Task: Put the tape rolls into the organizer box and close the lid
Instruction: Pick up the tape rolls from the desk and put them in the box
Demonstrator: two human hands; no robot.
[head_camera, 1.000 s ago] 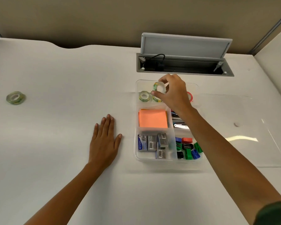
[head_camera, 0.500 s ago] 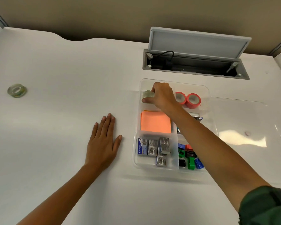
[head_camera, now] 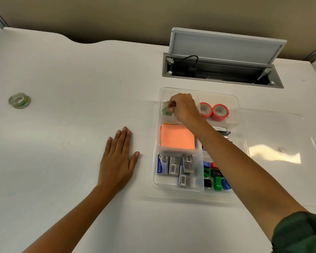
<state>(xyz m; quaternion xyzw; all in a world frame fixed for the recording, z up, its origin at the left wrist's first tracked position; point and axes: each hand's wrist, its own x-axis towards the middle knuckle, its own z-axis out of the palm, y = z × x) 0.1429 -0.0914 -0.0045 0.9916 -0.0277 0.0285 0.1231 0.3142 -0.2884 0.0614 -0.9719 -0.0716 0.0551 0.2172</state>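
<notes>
The clear organizer box [head_camera: 156, 157] sits right of centre on the white desk. In its far left compartment lie green-edged clear tape rolls [head_camera: 165, 110], and my right hand [head_camera: 183, 108] is down in that compartment with its fingers closed on one of them. Two red tape rolls [head_camera: 214, 111] stand in the far right compartment. One more green-edged clear tape roll [head_camera: 19, 100] lies alone on the desk at the far left. My left hand [head_camera: 118, 159] rests flat on the desk, fingers spread, just left of the box. The clear lid [head_camera: 281, 152] lies open to the box's right.
Orange sticky notes [head_camera: 177, 136], staple boxes [head_camera: 177, 166] and coloured clips [head_camera: 215, 177] fill the other compartments. An open grey cable hatch [head_camera: 223, 57] with a raised flap sits behind the box. A beige wall closes the desk's far side.
My right hand lowered the tape roll from above the box into the far left compartment and stays on it. The left hand has not moved. The camera shifted slightly.
</notes>
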